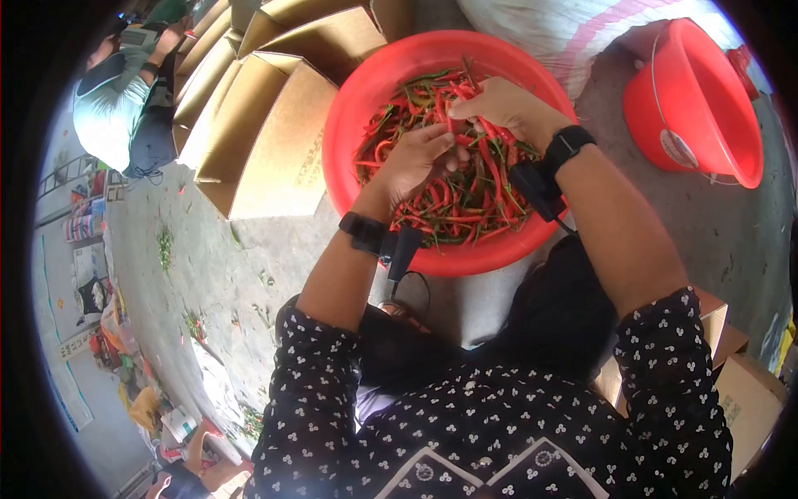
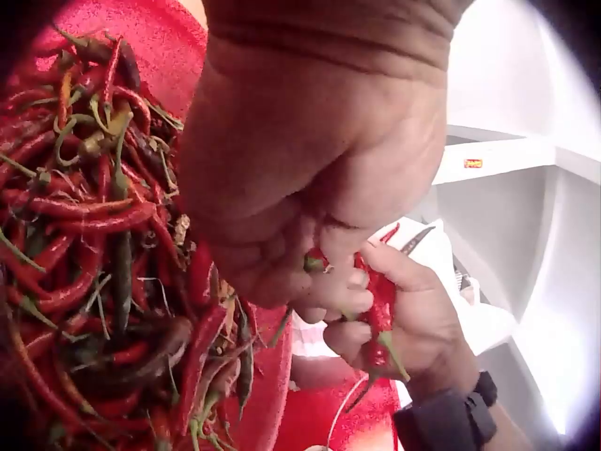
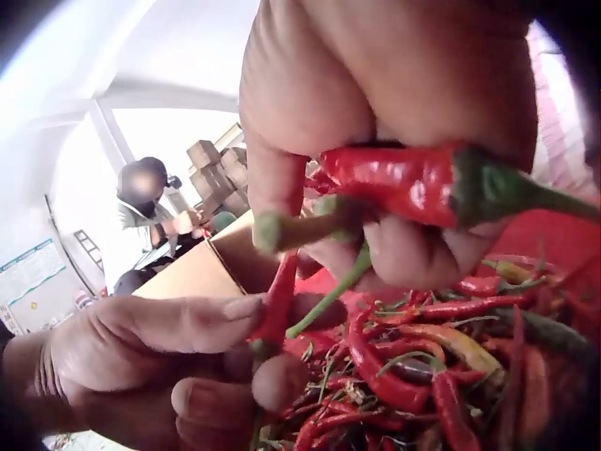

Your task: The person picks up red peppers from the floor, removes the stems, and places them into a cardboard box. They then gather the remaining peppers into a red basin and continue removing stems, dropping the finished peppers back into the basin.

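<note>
A wide red basin holds a heap of red and dark chili peppers with green stems. Both hands meet above the heap. In the right wrist view, the thumb and fingers of my left hand pinch a small red chili pepper near its stem. My right hand has its fingers curled round several red chili peppers, their green stems sticking out. From the left wrist view, a red chili pepper shows in the right hand, stem downward. The left palm hides part of its own grip there.
Open cardboard boxes stand left of the basin. A red bucket with a wire handle is tilted at the right, and a white sack lies behind. Another person sits at the far left. More cardboard is at lower right.
</note>
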Action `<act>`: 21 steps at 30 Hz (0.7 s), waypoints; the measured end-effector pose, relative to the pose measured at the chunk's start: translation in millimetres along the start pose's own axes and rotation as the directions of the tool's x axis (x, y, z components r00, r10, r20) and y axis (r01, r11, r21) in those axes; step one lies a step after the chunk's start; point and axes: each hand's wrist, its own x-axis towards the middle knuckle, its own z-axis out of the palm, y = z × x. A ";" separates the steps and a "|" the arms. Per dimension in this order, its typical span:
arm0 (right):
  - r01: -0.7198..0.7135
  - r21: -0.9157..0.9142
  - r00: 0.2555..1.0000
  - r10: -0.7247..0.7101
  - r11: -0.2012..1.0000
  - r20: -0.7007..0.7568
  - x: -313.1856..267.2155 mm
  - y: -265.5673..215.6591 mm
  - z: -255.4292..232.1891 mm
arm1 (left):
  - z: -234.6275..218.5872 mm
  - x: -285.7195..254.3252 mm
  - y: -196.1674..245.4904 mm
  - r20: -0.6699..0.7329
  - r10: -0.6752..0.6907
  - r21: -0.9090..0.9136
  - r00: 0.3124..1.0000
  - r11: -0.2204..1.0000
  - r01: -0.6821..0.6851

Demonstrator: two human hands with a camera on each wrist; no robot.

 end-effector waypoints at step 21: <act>0.112 0.439 0.976 -0.015 0.891 -0.218 -2.8 -6.5 -19.7 | 54.6 -15.1 -101.9 -0.023 -0.035 0.995 0.999 -0.098 0.020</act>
